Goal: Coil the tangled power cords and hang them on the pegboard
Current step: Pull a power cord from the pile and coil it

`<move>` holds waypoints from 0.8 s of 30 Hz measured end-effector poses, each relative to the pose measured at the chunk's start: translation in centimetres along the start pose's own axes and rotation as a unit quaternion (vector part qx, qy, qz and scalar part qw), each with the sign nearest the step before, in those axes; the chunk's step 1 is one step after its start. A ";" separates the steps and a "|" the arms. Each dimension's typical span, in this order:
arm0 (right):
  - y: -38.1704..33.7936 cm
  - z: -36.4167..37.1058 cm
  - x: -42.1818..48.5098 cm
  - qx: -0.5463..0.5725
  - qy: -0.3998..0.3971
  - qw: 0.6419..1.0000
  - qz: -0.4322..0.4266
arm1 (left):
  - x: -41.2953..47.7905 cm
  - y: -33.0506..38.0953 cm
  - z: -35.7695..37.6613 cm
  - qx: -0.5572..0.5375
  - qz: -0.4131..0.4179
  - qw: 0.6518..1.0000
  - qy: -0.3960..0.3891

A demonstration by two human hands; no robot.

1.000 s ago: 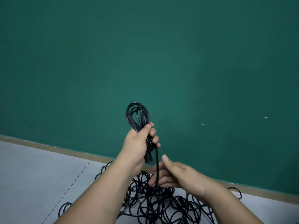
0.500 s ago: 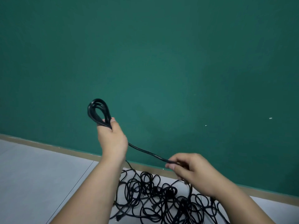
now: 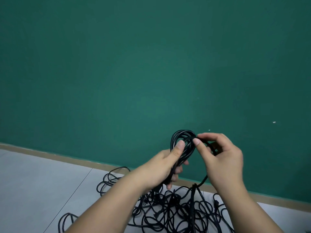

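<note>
Head view: the left grip [image 3: 159, 167] is clamped round a coil [image 3: 182, 137] of black cord. Its fingers wrap the coil's lower part and its thumb [image 3: 180, 146] lies up along the near side. The coil is held upright in the air in front of a green wall [image 3: 134, 64], with its rounded top above the thumb.

The right grip [image 3: 224, 159] is just beside the coil on its right. Its thumb and forefinger [image 3: 204, 136] are pinched together on a single strand [image 3: 205, 179] at the coil's top edge. From the pinch the strand passes under the curled fingers, arcs down below the right palm and drops into the pile [image 3: 176, 209].

The pile is a black tangle of cords on the grey floor [image 3: 33, 185], below both forearms and close to the tan baseboard [image 3: 50, 156] at the foot of the wall. Some loops spill out to its left [image 3: 107, 181], and one loop [image 3: 64, 221] lies apart near the lower left edge. A small plug [image 3: 157, 215] shows among the strands. Any print on the cords or the plug is too small to read. Two small pale specks [image 3: 274, 122] mark the wall on the right.
</note>
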State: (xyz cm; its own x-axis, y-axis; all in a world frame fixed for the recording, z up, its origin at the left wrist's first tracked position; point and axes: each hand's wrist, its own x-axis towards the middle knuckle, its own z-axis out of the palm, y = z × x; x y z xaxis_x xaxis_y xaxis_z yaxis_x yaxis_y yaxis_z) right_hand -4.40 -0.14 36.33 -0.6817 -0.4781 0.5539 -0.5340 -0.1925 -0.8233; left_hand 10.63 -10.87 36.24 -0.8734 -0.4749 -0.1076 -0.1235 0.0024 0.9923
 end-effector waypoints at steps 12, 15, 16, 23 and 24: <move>0.7 -0.4 0.5 0.004 -0.071 0.995 0.077 | 0.1 -1.4 -0.7 0.239 -0.027 0.971 -0.015; 0.9 -0.3 0.6 0.054 -0.077 0.991 0.098 | 0.4 -1.7 -0.5 0.176 -0.006 0.984 0.005; 1.1 -0.2 0.5 0.069 -0.086 0.988 0.106 | 0.6 -1.7 -0.4 0.151 0.003 0.988 0.016; 2.3 0.5 -0.2 0.052 -0.215 0.958 0.182 | 0.6 -1.3 -0.3 0.045 0.048 0.994 0.092; 2.0 0.5 -0.1 0.075 -0.194 0.961 0.184 | 0.7 -1.5 -0.3 0.060 0.048 0.991 0.112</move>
State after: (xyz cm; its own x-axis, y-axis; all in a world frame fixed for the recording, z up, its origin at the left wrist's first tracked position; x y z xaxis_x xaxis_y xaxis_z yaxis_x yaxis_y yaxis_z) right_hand -5.09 -0.92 34.56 -0.5579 -0.8148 0.1578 -0.1949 -0.0562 -0.9792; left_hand 10.33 -11.49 34.72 -0.7590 -0.6508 0.0169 -0.1112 0.1553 0.9816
